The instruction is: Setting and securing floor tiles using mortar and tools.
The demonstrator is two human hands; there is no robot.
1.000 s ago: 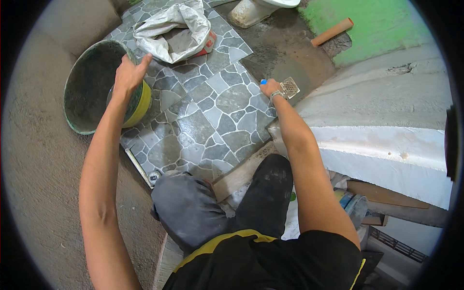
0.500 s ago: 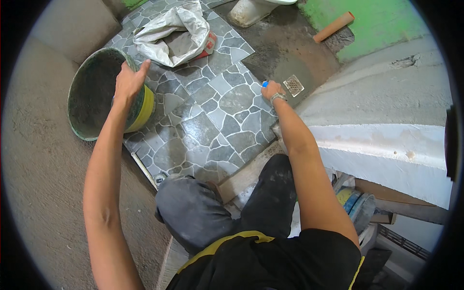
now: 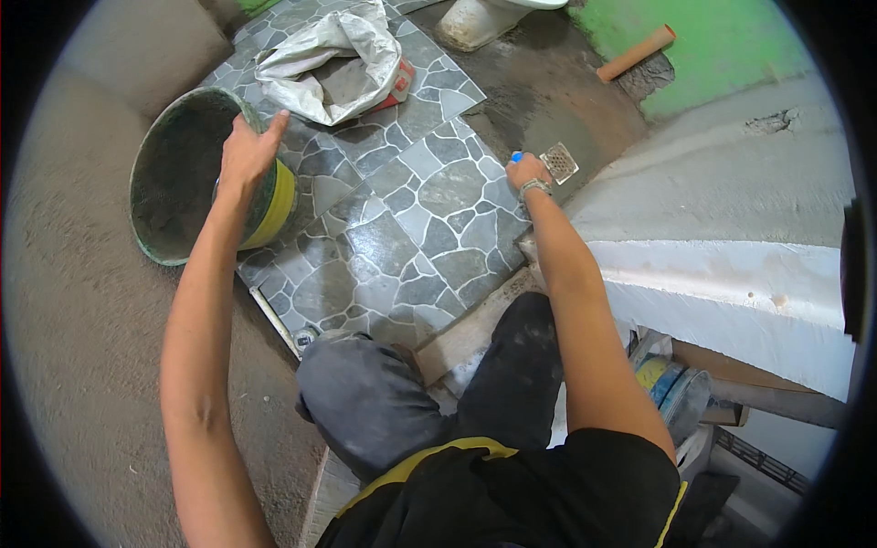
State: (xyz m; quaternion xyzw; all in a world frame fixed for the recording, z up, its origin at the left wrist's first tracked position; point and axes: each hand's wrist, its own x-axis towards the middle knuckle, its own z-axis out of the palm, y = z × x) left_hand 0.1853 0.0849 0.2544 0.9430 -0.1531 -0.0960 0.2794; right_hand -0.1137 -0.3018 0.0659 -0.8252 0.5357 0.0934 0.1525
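Note:
My left hand is closed over the rim of a large bucket with a yellow band outside. The bucket tilts, its mouth facing me, and its inside is dark and coated with grey residue. At the edge of the stone-patterned floor tiles, my right hand is closed around a small blue-ended thing. Only its blue tip shows past the fingers, so I cannot make out its kind. Right beside that hand lies a square metal floor drain, set in wet-looking grey cement.
An open white sack with grey powder inside stands on the far tiles. Beyond the bare cement are a toilet base and an orange pipe by the green wall. A rough wall runs along my left.
My right hand has shifted slightly right and nearer to me relative to the drain, still gripping the blue-ended thing. The left hand keeps its hold on the bucket, and the view has drifted a little.

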